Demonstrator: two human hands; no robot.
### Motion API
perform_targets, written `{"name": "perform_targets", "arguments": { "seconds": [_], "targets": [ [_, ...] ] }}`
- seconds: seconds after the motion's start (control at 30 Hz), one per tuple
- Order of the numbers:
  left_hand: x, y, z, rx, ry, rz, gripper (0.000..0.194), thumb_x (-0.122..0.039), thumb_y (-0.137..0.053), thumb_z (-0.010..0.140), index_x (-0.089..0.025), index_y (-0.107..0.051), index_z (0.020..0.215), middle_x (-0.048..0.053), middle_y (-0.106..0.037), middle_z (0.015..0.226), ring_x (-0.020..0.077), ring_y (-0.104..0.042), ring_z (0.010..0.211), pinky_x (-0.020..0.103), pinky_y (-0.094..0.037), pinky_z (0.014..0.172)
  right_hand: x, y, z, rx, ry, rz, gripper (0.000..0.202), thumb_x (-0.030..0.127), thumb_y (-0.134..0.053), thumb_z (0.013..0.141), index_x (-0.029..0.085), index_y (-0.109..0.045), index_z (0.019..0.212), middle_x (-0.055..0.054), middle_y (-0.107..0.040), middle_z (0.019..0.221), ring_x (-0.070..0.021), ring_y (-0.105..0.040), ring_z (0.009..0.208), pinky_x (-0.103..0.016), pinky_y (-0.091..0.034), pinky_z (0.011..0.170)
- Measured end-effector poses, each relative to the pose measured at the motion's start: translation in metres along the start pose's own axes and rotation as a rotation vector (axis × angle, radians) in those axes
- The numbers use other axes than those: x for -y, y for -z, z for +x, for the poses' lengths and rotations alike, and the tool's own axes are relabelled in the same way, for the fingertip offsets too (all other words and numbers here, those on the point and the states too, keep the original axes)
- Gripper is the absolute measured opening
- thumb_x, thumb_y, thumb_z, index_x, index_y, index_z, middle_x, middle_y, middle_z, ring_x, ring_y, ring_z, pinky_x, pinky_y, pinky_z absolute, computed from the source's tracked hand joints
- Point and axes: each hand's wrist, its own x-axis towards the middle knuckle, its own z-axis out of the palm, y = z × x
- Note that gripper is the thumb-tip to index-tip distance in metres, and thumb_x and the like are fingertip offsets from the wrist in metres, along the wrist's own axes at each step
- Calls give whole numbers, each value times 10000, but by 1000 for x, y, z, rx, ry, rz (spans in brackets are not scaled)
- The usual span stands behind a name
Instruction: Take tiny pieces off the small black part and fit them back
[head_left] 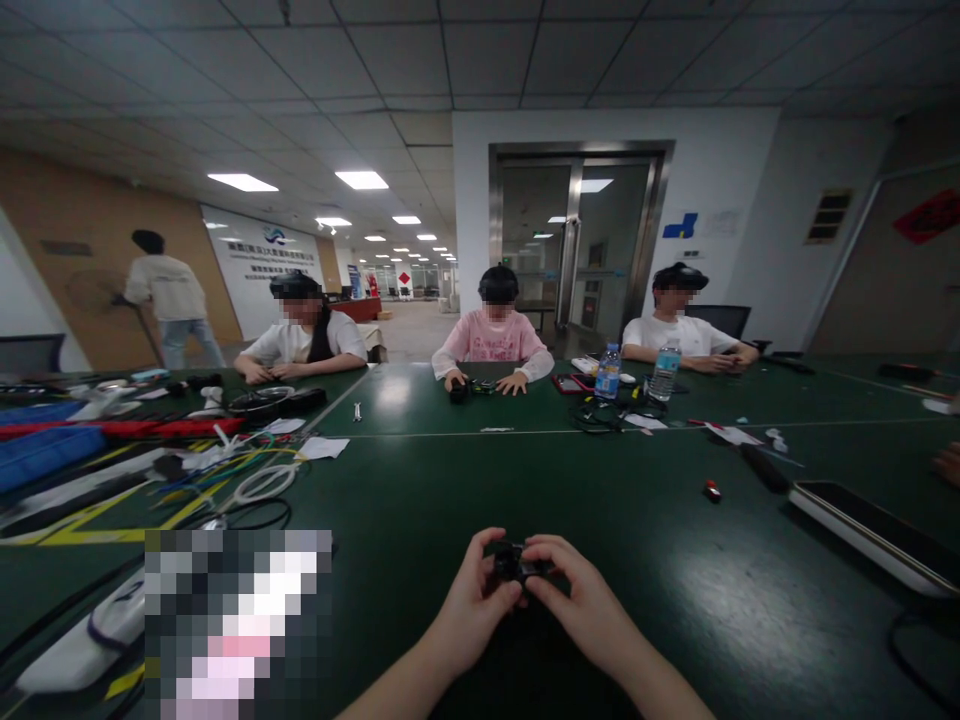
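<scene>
Low in the head view, my left hand (474, 605) and my right hand (576, 592) come together over the green table (390, 530). Between them is a small black object (511, 562), whose kind I cannot make out. My left thumb and fingers close on its left side. The fingertips of my right hand pinch its right side. Parts of the object are hidden behind my fingers.
To the left lie tangled cables (266, 483), a white power strip (82, 640) and blue bins (49, 455). Water bottles (608, 372) stand farther off. At right are a flat dark-topped device (874, 530) and a small red item (712, 491). Several people sit across the table.
</scene>
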Motion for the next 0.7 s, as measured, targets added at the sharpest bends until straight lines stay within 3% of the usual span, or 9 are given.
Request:
{"name": "perform_targets", "arguments": {
  "seconds": [0.3, 0.53, 0.7],
  "targets": [
    [-6, -5, 0, -5, 0, 20, 418, -253, -591, 766, -217, -328, 1089, 39, -593, 902, 142, -577, 719, 289, -413, 647, -2, -1, 1, 10, 4, -8, 207, 162, -520, 776, 248, -601, 946, -36, -531, 1159, -209, -505, 1097, -338, -419, 916],
    [-5, -3, 0, 10, -2, 21, 495, -272, -597, 766, -225, -290, 1152, 58, -585, 958, 158, -582, 748, 308, -419, 661, 2, 0, 0, 11, -5, -8, 191, 177, -516, 785, 250, -602, 939, -39, -528, 1163, -216, -500, 1106, -335, -430, 892],
    [-1, -1, 1, 9, 11, 36, 425, -259, -577, 782, -217, -320, 1118, 61, -590, 951, 160, -590, 753, 304, -422, 663, 4, 0, 0, 18, -25, -21, 193, 186, -523, 782, 255, -605, 943, -32, -531, 1168, -220, -504, 1103, -337, -430, 887]
  ]
}}
